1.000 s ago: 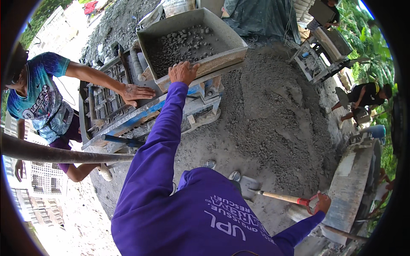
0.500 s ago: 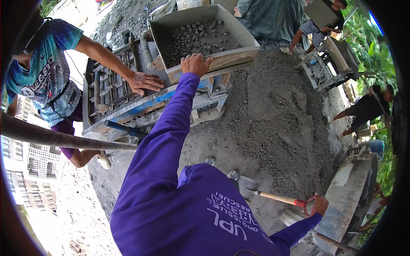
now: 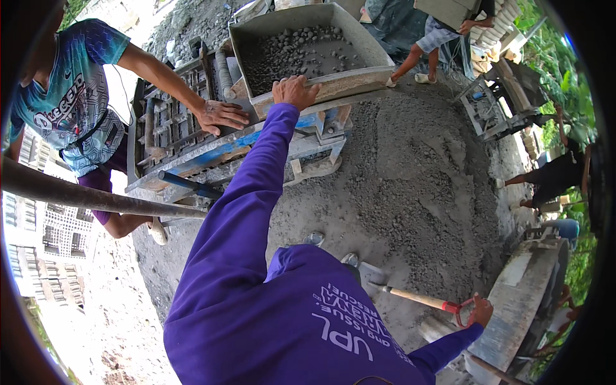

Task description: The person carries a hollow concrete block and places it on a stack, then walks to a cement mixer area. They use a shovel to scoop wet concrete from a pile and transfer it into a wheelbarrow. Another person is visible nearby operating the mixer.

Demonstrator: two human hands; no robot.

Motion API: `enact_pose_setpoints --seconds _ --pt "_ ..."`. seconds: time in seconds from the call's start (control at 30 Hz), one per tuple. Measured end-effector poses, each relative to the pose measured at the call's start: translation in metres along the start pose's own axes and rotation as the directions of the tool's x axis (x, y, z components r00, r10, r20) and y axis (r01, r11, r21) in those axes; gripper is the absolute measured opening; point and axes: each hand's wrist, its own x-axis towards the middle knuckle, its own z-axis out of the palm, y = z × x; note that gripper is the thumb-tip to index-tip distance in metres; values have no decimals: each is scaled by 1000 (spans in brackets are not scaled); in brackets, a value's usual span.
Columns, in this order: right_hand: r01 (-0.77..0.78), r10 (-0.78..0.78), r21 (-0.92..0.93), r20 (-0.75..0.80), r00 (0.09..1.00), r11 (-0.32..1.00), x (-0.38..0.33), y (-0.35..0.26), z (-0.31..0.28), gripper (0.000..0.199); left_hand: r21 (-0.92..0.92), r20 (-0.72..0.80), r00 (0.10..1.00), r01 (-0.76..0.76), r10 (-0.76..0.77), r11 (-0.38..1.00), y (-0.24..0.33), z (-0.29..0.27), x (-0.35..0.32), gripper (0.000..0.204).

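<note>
My left hand [image 3: 294, 92], in a purple sleeve, grips the front rim of a grey metal tray [image 3: 350, 76] filled with grey gravel mix [image 3: 295, 51]. The tray sits on top of a block-making machine with a blue frame [image 3: 224, 151]. My right hand [image 3: 481, 312] at the lower right holds the red grip of a shovel [image 3: 417, 298]; its wooden shaft runs left to a blade resting on the ground near my feet. A co-worker's hand [image 3: 221, 115] lies flat on the machine's mould, just left of my left hand.
A big heap of grey mix [image 3: 417, 179] covers the ground to the right of the machine. A metal pipe [image 3: 96, 196] crosses the left side. The co-worker in a blue patterned shirt [image 3: 70, 96] stands at left. Other people stand at the top right and right edge.
My left hand stays on the tray rim and my right hand on the shovel. The view has moved closer to the machine. A person carrying a block has come into view at the top right.
</note>
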Motion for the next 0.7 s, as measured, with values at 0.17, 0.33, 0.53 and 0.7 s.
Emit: enact_pose_setpoints --seconds 0.17,0.33,0.53,0.7 --pt "51 -52 -13 -61 997 999 24 19 -3 37 61 -41 998 -38 40 997 13 6 2 59" --pt "112 -111 -54 22 994 992 21 -23 -2 37 86 -9 1000 17 -16 996 6 6 4 55" --pt "86 -87 -62 -8 996 994 51 -4 -17 36 203 -19 1000 7 -3 979 21 3 4 60" --pt "76 -76 -7 6 997 997 98 30 -24 34 198 47 997 46 -57 979 37 -1 5 63"
